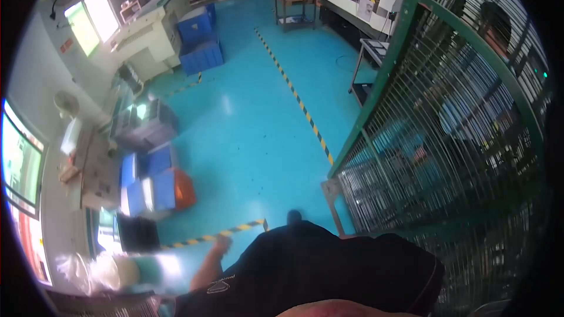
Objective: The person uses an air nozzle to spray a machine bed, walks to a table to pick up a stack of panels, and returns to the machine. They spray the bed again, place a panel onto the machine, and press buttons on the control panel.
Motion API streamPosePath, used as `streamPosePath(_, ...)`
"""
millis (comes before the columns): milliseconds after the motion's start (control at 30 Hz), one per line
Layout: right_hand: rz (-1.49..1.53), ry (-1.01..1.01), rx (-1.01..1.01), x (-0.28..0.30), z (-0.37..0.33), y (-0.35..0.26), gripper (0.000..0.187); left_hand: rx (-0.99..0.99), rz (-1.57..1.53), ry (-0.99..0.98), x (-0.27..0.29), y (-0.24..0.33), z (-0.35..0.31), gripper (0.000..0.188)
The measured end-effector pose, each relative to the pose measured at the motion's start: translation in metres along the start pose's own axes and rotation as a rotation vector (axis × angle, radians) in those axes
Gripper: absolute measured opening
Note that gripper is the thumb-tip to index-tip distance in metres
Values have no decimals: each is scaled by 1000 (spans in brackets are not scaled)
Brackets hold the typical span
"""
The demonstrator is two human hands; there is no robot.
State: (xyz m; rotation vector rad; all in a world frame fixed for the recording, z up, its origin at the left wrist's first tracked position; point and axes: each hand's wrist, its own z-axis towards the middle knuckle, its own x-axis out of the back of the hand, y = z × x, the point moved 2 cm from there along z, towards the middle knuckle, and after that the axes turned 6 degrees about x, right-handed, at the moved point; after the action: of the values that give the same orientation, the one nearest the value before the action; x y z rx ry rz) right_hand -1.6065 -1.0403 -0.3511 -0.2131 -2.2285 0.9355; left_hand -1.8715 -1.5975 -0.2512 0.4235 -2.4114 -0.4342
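My left hand (221, 245) hangs low beside my dark clothing (335, 264), above the blue floor. It is small and smeared by motion, so its fingers do not show clearly. No held thing can be made out in it. The nearest thing is a yellow-and-black floor stripe (202, 239) running just behind the hand. My right hand does not show in the picture. The tip of one dark shoe (294, 216) shows past the clothing.
A green-framed wire mesh fence (435, 117) stands close on the right. Blue and orange bins (158, 167), grey crates (147, 126) and bagged buckets (120, 271) line the left. Blue containers (200, 53), a cart (296, 9) and machinery (364, 0) stand farther off. A long floor stripe (288, 85) runs ahead.
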Motion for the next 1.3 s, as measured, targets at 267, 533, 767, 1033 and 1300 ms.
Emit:
streamPosePath(267, 168, 678, -362, 416, 166, 46, 31, 122, -119, -279, 51, 83, 125, 22)
streamPosePath(533, 91, 529, -386, 503, 252, 130, 34, 38, 17, -369, 174, 175, 322, 27)
streamPosePath(767, -156, 208, -72, 443, 225, 196, 35, -247, 469, -196, 382, 290, 499, 31)
streamPosePath(1033, 310, 374, -536, 542, 318, 271, 30, -20, -440, -71, 499, 493, 635, 17)
streamPosePath(1300, 586, 469, -653, 882, 325, 404, 29, -138, 181, -353, 464, 591, 716, 22)
